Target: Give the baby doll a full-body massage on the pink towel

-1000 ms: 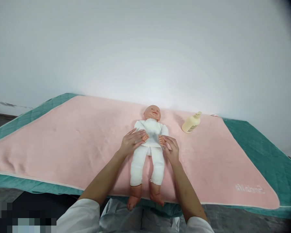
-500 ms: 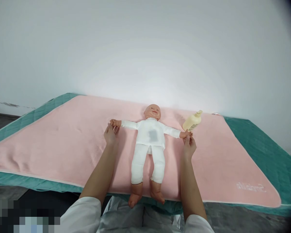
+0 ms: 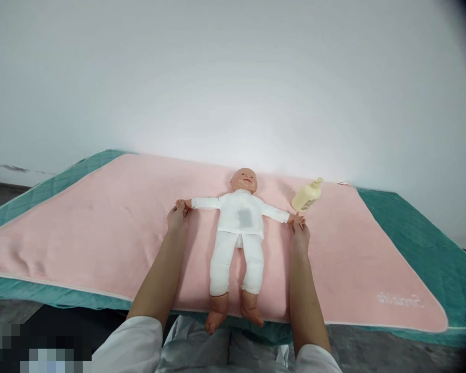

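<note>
A baby doll (image 3: 241,215) lies face up on a pink blanket (image 3: 112,223), its arms stretched out to both sides. It has a white top and white trousers, with a grey patch on the chest. My left hand (image 3: 177,215) is closed on the doll's hand at the left. At the right, my right hand (image 3: 301,235) holds the doll's other hand between thumb and fingers. Just beyond that hand a pale yellow bottle (image 3: 306,195) stands tilted in view on the blanket.
The blanket covers most of a green quilted pad (image 3: 423,233) whose edges show around it. A pale wall (image 3: 233,83) rises right behind the far edge. The doll's feet reach the near edge, close to my body.
Both of the doll's arms have been lowered slightly toward me, with my hands still at the doll's hands. My right hand has also turned a little and shifted left.
</note>
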Motion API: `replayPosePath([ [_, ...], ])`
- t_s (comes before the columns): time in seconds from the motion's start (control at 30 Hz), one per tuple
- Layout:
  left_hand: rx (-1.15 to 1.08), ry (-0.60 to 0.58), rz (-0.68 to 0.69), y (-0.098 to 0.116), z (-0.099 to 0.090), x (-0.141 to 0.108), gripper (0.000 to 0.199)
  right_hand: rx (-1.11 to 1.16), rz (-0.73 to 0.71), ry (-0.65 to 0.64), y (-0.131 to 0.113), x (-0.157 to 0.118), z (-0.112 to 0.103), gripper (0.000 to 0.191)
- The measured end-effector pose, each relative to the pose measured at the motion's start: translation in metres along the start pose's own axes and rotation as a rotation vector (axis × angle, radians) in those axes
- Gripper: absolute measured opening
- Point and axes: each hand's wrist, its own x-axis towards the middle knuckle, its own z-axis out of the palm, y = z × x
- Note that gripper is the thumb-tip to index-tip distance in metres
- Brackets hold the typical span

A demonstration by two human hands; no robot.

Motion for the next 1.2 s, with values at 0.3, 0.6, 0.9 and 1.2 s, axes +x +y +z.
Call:
replayPosePath([
  [0.3, 0.243, -0.068, 0.323, -0.006, 0.0, -0.011, 0.022, -0.037, -0.015, 0.012, -0.033, -0.018, 0.013, 0.071],
  [0.6, 0.421, -0.424, 0.72, -0.012, 0.014, -0.057, 0.046, -0.349, -0.421, -0.1, -0.054, -0.058, 0.037, 0.053],
  [0.9, 0.691, -0.724, 1.271, -0.023, 0.015, -0.072, 0.029, -0.559, -1.033, -0.417, -0.051, -0.067, 0.047, 0.036],
  [1.2, 0.914, -1.018, 1.504, -0.021, 0.02, -0.075, 0.03, -0.499, -1.076, -0.614, -0.051, -0.074, 0.054, 0.042],
])
